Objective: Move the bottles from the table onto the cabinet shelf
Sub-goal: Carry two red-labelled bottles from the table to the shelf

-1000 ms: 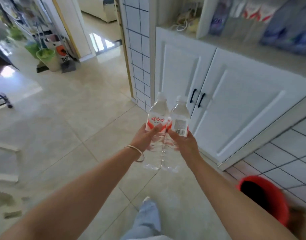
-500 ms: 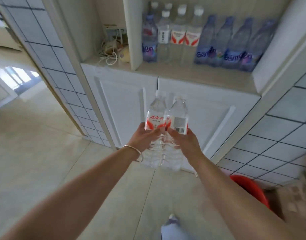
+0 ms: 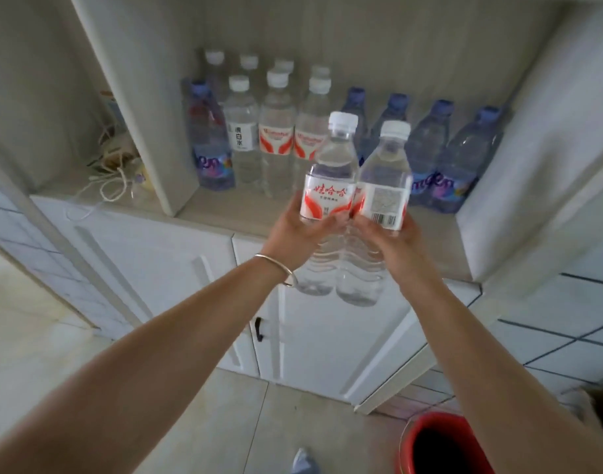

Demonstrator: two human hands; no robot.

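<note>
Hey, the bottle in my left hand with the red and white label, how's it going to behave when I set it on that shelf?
The left bottle looks full of water, so probably heavy for its size. Its ribbed clear plastic likely flexes a little under the left hand. Tall and narrow, it may tip if nudged against the shelf bottles standing on the shelf.

a red bucket point(image 3: 440, 443) stands on the pale tiled floor point(image 3: 204, 422) at the lower right. white cupboard doors point(image 3: 177, 268) with a dark handle point(image 3: 258, 329) fill the middle. in the left compartment lies a tangle of white cord point(image 3: 112, 186) beside some blurred small items. a wall of white tiles with dark grout point(image 3: 566, 330) runs along the right.
</note>
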